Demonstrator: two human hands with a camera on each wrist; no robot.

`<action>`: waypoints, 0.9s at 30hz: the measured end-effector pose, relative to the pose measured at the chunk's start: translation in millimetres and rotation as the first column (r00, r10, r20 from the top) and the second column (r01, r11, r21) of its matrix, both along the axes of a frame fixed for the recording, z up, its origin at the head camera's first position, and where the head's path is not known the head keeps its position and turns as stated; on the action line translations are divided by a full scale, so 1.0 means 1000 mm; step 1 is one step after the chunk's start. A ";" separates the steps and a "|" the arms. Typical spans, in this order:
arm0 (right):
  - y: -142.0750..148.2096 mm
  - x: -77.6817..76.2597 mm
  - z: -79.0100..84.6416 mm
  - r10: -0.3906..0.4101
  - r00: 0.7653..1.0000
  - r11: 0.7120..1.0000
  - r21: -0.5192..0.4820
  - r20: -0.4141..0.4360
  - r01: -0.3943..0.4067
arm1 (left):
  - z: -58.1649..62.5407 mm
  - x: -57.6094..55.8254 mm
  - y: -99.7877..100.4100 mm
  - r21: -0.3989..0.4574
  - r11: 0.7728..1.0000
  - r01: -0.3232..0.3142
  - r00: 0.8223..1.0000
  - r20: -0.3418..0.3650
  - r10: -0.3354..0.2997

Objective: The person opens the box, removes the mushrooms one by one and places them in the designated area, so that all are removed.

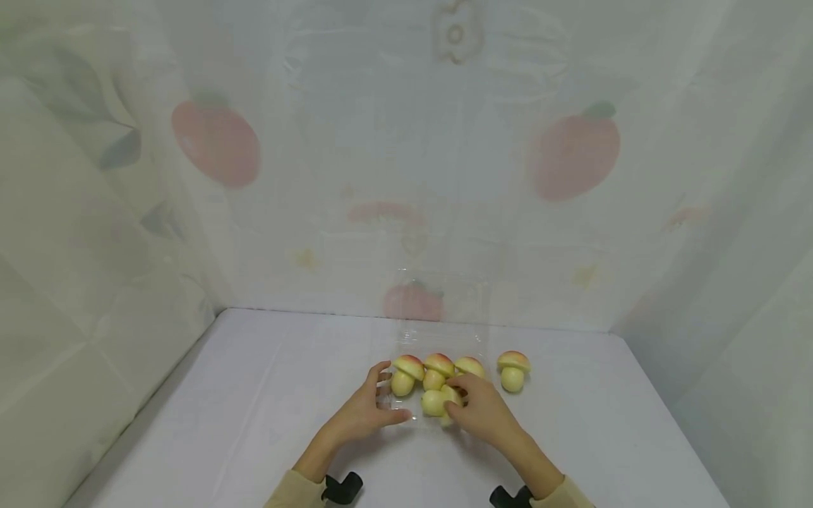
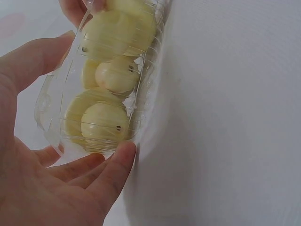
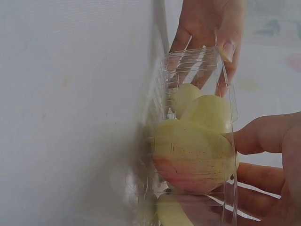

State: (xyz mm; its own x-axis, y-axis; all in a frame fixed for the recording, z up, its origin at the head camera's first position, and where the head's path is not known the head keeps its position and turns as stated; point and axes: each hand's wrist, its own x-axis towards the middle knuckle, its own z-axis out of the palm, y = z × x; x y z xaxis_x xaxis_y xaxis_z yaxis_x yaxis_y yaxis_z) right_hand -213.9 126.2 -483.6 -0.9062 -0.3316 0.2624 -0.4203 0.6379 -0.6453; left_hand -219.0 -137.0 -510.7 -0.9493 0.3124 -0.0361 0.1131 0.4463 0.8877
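A clear plastic clamshell box [image 1: 416,422] stands on the table with its lid raised at the back. My left hand [image 1: 363,409] holds its left end, thumb at the near rim and fingers along the end wall [image 2: 96,141]. Inside are toy mushrooms with yellow stems and red-tinged caps: a left one [image 1: 402,383], a middle one [image 1: 437,364] and a right one [image 1: 470,365], partly hidden. In front of them my right hand [image 1: 488,413] pinches another toy mushroom [image 3: 190,160], lying sideways within the box with its stem pointing left.
One more toy mushroom [image 1: 512,370] stands on the white table [image 1: 591,423], right of the box. The transparent lid [image 1: 444,335] rises toward the back. A pale curtain [image 1: 483,233] with fruit prints hangs behind the table's far edge.
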 end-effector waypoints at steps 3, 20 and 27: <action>0.001 -0.001 -0.001 -0.018 1.000 1.000 -0.003 0.014 0.018 | 0.000 0.000 0.000 0.001 1.000 0.001 1.000 -0.001 -0.001; 0.003 -0.002 0.001 -0.038 0.999 0.993 -0.115 0.032 0.041 | 0.001 0.000 0.001 0.004 1.000 0.003 1.000 0.005 -0.003; 0.008 -0.003 0.003 -0.065 0.997 0.983 -0.172 0.048 0.072 | 0.001 0.000 0.000 0.000 1.000 0.004 1.000 0.008 -0.004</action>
